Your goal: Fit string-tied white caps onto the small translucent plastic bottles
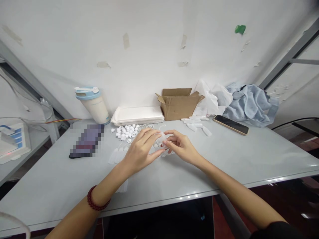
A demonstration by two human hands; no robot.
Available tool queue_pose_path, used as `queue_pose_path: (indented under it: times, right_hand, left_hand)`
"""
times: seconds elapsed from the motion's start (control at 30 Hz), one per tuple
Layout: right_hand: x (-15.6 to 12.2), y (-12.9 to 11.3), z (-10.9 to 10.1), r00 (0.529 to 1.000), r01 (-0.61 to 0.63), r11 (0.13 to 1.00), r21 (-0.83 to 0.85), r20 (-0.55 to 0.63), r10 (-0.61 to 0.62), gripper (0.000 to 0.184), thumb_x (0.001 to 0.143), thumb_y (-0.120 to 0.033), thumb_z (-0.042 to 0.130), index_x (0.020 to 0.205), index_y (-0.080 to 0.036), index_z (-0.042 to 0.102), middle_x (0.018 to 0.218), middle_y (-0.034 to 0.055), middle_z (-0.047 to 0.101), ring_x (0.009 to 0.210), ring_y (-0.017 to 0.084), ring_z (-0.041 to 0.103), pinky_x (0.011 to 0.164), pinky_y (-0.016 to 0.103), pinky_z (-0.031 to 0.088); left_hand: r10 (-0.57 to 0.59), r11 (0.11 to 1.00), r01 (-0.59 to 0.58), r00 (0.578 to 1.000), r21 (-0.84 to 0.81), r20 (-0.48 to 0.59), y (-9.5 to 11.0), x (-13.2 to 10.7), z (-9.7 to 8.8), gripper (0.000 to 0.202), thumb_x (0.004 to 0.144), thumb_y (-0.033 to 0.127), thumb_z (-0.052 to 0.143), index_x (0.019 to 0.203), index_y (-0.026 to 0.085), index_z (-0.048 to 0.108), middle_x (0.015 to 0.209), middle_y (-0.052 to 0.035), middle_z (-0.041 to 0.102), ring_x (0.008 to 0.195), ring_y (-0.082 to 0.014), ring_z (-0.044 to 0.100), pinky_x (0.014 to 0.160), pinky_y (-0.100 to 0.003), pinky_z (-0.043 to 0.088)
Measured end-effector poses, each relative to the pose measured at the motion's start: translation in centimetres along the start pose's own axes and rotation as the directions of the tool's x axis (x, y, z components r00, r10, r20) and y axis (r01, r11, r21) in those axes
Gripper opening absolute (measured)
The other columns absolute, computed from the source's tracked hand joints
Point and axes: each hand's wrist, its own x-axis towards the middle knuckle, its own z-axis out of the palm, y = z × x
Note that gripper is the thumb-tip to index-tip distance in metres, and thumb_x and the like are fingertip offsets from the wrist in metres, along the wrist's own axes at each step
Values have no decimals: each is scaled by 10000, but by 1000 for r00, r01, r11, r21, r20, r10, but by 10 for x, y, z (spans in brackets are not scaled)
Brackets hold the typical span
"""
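Small translucent white plastic piece, held in both hands over grey table

Piece sits between the fingertips, mid-table, partly hidden by fingers. Left hand, dark red bead bracelet on wrist, grips its left side with fingers curled; right hand pinches its right side. Surface: smooth light-grey tabletop, glossy front edge. Pile of small white plastic caps just beyond left hand; translucent flat pieces near a brown cardboard box, flaps up. Stack of flat white sheets left of box; cream tumbler with blue lid farther left. Right: crumpled white plastic bag, light-blue cloth, dark-screened phone. Room: white wall with tape scraps, grey metal frames both sides, reddish floor.
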Motion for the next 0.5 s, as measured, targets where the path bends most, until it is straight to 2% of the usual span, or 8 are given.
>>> queue_pose_path:
  times: [0.2,0.33,0.43,0.5]
  right_hand:
    - [-1,-2,2,999,-48,997,57,22,47,386,795,-417,645,1068,-168,532,707,-6,653,576,113,598,583,264,531]
    - [0,1,3,999,-33,998,57,42,31,364,804,-396,643,1070,-170,539,698,-7,663,588,116,599,602,268,526]
    - [1,3,1,999,-8,1000,26,49,7,348,801,-403,652,1043,-169,565,696,-8,665,576,112,603,597,260,519]
    - [1,2,-1,998,-6,1000,24,57,4,322,800,-428,650,973,-163,596,695,-2,662,579,116,620,590,255,518]
  left_hand:
    - [1,999,-1,1000,34,8,2,-2,2,374,820,227,657,1164,141,536,1126,-135,626,1112,-282,516,947,-471,472]
    - [-20,1000,20,999,24,36,7,-1,0,338,821,208,641,1135,132,541,1096,-135,616,1084,-273,512,927,-461,475]
    - [-52,998,54,995,-17,86,8,2,-8,370,816,229,647,1156,140,532,1103,-123,604,1078,-265,497,922,-453,468]
    - [-75,995,85,985,-58,158,8,3,-15,413,805,243,658,1185,154,524,1116,-112,596,1090,-265,485,923,-447,464]
